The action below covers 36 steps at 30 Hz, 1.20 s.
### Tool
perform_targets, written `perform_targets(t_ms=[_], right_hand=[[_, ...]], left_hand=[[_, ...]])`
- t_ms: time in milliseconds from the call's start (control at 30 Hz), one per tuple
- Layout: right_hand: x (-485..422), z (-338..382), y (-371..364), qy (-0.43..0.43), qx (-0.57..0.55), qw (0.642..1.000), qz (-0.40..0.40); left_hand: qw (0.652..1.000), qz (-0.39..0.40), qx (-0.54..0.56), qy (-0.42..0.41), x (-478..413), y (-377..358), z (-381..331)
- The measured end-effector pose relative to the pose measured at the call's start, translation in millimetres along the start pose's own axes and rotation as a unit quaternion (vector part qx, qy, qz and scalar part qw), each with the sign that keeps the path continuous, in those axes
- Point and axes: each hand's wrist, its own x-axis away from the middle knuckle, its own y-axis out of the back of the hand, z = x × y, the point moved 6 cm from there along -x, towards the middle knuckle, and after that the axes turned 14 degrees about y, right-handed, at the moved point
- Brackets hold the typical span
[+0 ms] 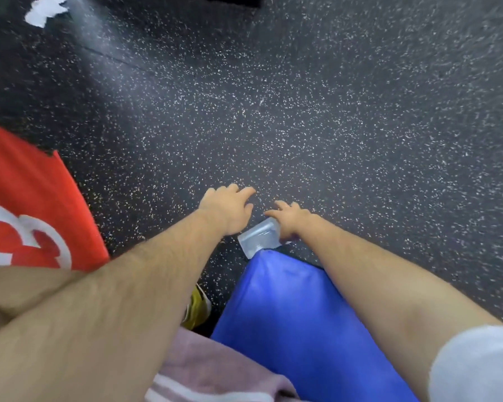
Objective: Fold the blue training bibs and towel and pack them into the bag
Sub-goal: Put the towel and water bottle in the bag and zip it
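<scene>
Both the left hand point(225, 211) and right hand point(288, 220) reach mid-frame, fingers spread, gripping nothing; the glossy blue fabric bib point(288, 329) lies lower centre, where the right forearm point(360, 280) could crumple it.

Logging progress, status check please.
Left hand, right hand open. Blue cloth, towel by arms; no bag in view. Clear container at right hand.

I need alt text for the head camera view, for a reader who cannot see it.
Two bare arms reach forward over a dark speckled floor, left hand and right hand open, the right above a clear plastic item. Blue fabric and a pink towel show below; red cloth lies left.
</scene>
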Motion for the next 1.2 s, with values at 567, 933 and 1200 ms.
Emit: perform_targets(t_ms=[567, 933, 1200], right_hand=[[71.9, 132.4, 240.7, 0.103, 0.043, 0.916, -0.385], [194.8, 365.9, 384.6, 0.416, -0.101, 0.744, -0.513], [201.0, 516.8, 360.8, 0.568, -0.328, 0.704, -0.272]], left_hand=[[0.982, -0.181, -0.030, 0.033, 32.6, 166.0, 116.6], [0.908, -0.390, -0.011, 0.152, 253.8, 286.8, 318.9], [0.875, -0.430, 0.073, 0.211, 387.9, 242.5, 417.1]])
